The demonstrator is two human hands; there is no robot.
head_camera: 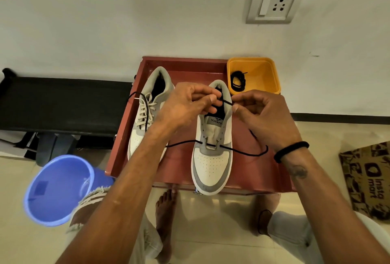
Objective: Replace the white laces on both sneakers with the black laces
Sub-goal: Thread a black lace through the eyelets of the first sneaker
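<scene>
A pale plaster wall with a white switch-and-socket plate (pixel 274 2) backs a low, red-brown wooden table (pixel 181 158) standing on a cream tiled floor. At the far left a black bench-like frame (pixel 63 105) runs along the wall, and near it on the floor sits a round blue plastic bucket (pixel 57 190).

On the table's left part lies a white-and-grey sneaker with white laces (pixel 145 114), its heel toward the wall; the white laces are still threaded, and a strand of black lace crosses over them. The left hand (pixel 185 103) hovers above the table's middle, fingers curled, pinching one end of the black shoelace (pixel 242 152) between thumb and forefinger.

Just right of it stands the second white-and-grey sneaker (pixel 212 154), toe toward the near edge and overhanging it slightly. It carries no white lace; the black shoelace passes through its lowest pair of eyelets, and both ends trail out sideways over the table. The right hand (pixel 266 116), with a black band on its wrist, pinches the same stretch of lace just beside the left hand, above the sneaker's collar.

At the table's far right corner sits a square orange plastic tub (pixel 263 69) holding a coiled black lace (pixel 238 80). On the floor at the far right lies a brown printed paper bag (pixel 367 177).
</scene>
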